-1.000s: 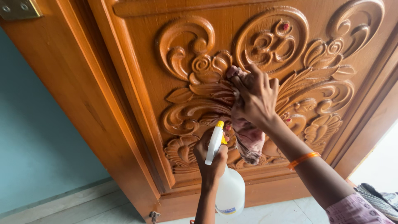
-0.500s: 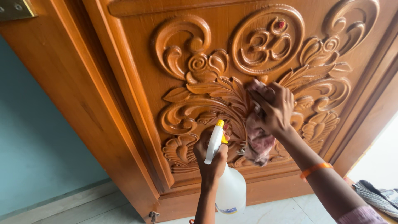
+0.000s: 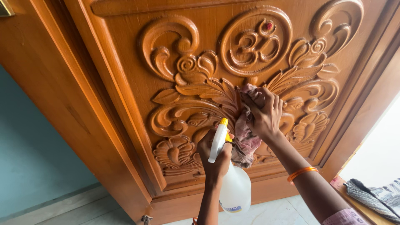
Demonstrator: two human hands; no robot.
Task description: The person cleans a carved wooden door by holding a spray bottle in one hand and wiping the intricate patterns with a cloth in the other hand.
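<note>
My right hand [image 3: 263, 114] presses a bunched pink cloth [image 3: 246, 139] into the carved door [image 3: 125, 62] — my left hand [image 3: 214, 156], just below, grips a spray bottle [image 3: 235, 189], nozzle probably doorward.

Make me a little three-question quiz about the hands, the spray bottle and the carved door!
1. True or false: the left hand holds a spray bottle.
2. What does the right hand press on the carved door?
A sponge
B cloth
C brush
3. Fill in: the bottle's nozzle tip is ____.

Key:
1. True
2. B, a pinkish cloth
3. Yellow
</note>
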